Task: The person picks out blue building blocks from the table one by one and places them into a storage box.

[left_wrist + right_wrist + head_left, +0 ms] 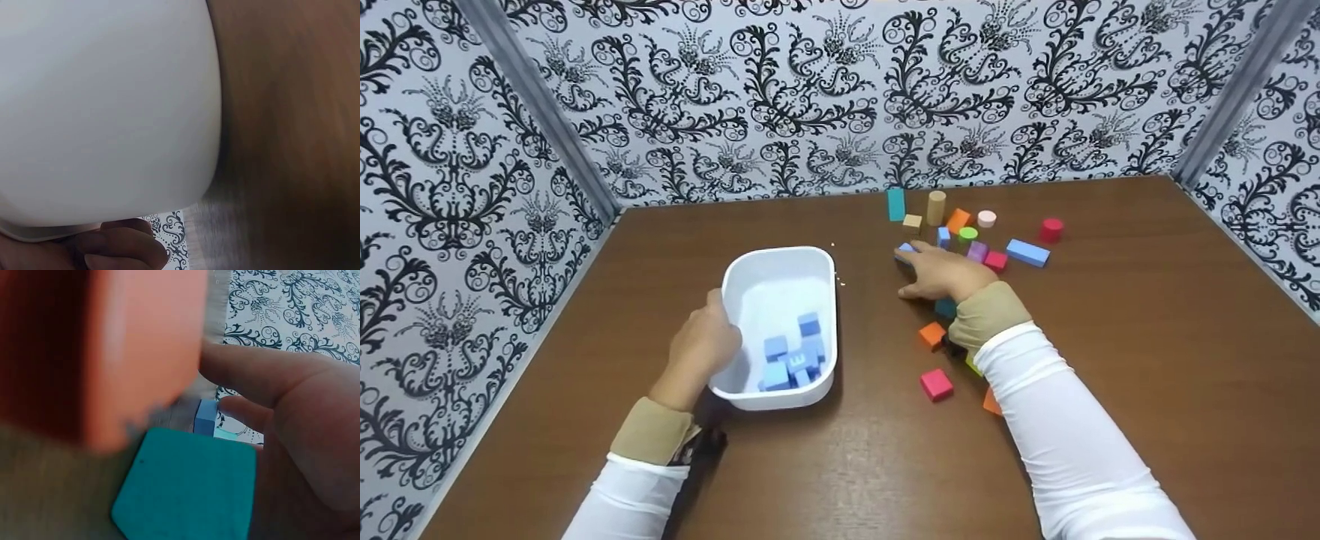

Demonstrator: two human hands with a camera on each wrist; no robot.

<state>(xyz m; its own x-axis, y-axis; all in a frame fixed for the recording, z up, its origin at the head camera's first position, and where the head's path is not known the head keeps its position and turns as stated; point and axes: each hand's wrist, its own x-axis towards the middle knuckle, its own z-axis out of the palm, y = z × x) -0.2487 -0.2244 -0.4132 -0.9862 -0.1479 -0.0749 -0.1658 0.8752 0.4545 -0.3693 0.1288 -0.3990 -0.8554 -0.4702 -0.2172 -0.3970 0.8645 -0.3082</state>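
My left hand [703, 339] grips the left wall of a white plastic tub [735, 289], with curled fingers also showing under the rim in the left wrist view. Several blue blocks [777, 375] lie inside, toward its near end; one bears a letter E. My right hand [949, 271] reaches over the scattered blocks, fingertips right at a small blue block [904, 252], the thumb apart from it. In the right wrist view that blue block [206, 417] is by a fingertip, beyond a teal block [188, 486]. A blurred orange block [149, 349] fills the upper left there.
Around my right hand stand a tan cylinder [936, 208], a long blue block [1027, 253], a purple block [977, 251] and a red cylinder [1051, 229]. Nearer lie a red block [937, 385] and an orange block [932, 336]. A patterned wall [825, 97] closes the table's back.
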